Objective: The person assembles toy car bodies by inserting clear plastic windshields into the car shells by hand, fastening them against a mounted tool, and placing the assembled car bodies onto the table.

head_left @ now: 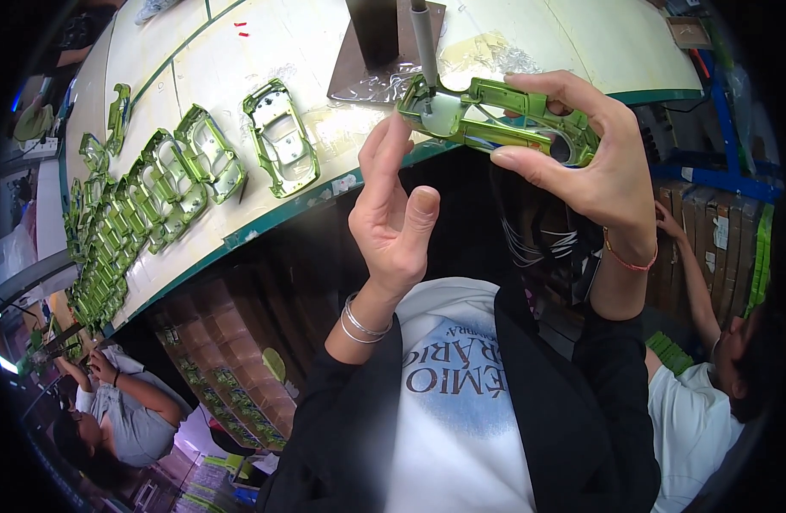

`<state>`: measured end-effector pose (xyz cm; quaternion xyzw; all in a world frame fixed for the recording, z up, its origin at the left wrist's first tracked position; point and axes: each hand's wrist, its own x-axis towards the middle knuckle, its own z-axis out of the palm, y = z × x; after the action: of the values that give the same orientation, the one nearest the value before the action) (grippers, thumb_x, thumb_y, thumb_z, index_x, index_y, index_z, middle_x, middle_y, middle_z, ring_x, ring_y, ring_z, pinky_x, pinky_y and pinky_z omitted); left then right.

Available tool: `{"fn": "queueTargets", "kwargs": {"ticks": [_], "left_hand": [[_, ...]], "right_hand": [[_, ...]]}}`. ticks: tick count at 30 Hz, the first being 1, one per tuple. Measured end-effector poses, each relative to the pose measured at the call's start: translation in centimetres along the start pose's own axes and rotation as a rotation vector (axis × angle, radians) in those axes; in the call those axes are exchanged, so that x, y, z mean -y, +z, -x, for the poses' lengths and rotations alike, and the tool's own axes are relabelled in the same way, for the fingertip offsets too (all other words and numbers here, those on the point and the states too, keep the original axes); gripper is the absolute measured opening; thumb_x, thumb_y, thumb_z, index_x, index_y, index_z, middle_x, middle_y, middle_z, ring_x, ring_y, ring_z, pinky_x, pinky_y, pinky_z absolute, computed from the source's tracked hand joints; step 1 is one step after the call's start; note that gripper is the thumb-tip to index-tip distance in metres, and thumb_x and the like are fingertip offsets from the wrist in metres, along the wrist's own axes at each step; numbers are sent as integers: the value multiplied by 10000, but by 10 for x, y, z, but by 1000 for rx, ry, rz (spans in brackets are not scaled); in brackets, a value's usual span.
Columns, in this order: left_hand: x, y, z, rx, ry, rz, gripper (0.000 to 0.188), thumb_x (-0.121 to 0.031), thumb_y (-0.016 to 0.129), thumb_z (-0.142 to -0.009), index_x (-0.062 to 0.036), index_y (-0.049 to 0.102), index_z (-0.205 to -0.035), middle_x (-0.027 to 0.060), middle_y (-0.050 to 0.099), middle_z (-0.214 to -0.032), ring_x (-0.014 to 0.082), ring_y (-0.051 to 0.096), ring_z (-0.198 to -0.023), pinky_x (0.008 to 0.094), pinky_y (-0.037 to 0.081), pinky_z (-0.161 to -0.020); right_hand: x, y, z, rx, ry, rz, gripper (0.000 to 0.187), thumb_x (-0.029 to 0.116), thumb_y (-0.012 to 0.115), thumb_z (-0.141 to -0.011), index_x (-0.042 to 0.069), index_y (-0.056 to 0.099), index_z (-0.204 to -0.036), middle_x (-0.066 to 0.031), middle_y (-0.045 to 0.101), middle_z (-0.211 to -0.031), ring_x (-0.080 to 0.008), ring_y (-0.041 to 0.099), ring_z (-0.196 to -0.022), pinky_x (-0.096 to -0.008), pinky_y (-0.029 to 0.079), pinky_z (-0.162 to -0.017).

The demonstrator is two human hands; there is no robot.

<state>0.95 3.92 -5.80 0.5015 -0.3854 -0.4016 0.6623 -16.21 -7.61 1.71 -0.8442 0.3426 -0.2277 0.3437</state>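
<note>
Over the edge of the pale surface [196,77], a green frame [496,137] sits in the right hand [615,162], under a grey rod-shaped tool [423,43].
At the frame's right part, the right hand grips it between thumb and fingers, while the left hand [397,214] is loose and unclenched, its fingers extended by the frame's left end; whether they touch it is hard to tell. The tool's thin tip points down at that same end, just beside a dark post on a brown base plate [350,64]. To the left lies a single similar frame [290,152], then a crowded group of green frames [158,184]; farther back are small red pieces [243,34].
</note>
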Motion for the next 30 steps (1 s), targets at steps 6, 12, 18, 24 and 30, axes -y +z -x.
{"fn": "queueTargets", "kwargs": {"ticks": [6,12,18,24,30], "left_hand": [[12,-1,4,-9,-39,11,675,-271,586,-1033,86,314,-1538,232,307,-1592,279,326,-1469,373,291,-1170],[46,3,-4,-6,104,197,607,-249,429,-1093,103,241,-1550,209,345,-1593,295,351,-1468,422,219,-1229],[47,5,-11,46,102,258,624,-273,438,-1091,103,242,-1549,212,346,-1589,307,351,-1466,430,222,-1227],[43,7,-10,59,127,175,657,-315,445,-1088,105,236,-1549,231,325,-1596,318,337,-1474,434,213,-1231],[39,9,-9,54,130,203,676,-336,452,-1085,106,235,-1549,228,329,-1596,320,338,-1476,432,217,-1230]], "right_hand": [[1,14,2,-42,34,5,549,108,872,-746,-14,644,-1230,-102,740,-998,-158,708,-933,-267,539,-831],[-5,37,7,-314,-226,363,634,176,925,-697,-8,632,-1228,-162,710,-1052,-287,724,-927,-349,571,-805],[-3,36,7,-359,-229,434,655,165,931,-678,-9,631,-1234,-164,702,-1068,-323,712,-936,-370,572,-793],[-4,32,9,-364,-231,394,658,154,934,-671,-10,636,-1234,-169,702,-1077,-317,713,-943,-370,571,-795],[-2,28,11,-349,-217,394,661,146,935,-669,-9,637,-1239,-165,703,-1082,-307,713,-947,-360,569,-802]]}}
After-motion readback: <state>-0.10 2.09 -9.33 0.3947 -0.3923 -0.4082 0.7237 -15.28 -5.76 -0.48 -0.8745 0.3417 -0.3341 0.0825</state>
